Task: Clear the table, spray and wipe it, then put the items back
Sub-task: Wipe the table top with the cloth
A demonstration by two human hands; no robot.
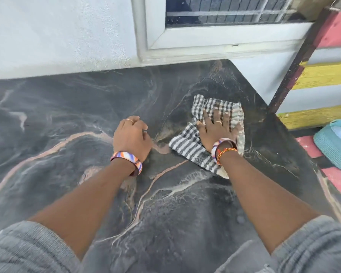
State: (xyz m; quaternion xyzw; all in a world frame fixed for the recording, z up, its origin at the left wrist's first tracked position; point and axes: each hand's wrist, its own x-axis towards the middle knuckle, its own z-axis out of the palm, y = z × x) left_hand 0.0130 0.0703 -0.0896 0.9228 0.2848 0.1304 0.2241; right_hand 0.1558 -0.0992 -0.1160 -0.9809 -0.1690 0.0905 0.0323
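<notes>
Dark marbled stone with pale and pinkish veins — that is the desk (67, 119) under my arms. My right hand (215, 129) lies flat on a checked cloth (187, 143), fingers straight and spread, palm pressing the fabric down against the stone; it is a wide grip, nothing pinched or curled round. The cloth is black, grey and white, rumpled, and sits toward the far right part of the desk, near its angled right edge. My left hand (131, 134) rests on the bare stone just left of the cloth, not touching it, fingers loosely bent and holding nothing. Each wrist wears a striped bangle (127, 160), and a thin ring shows on a finger of each hand. Grey sleeves (28, 251) are pushed up past my forearms. Beyond the desk stands a pale wall with a white window frame (205, 40). To the right — off the desk — lies a teal woven thing (331, 148) among yellow and pink painted boards (327, 75).
</notes>
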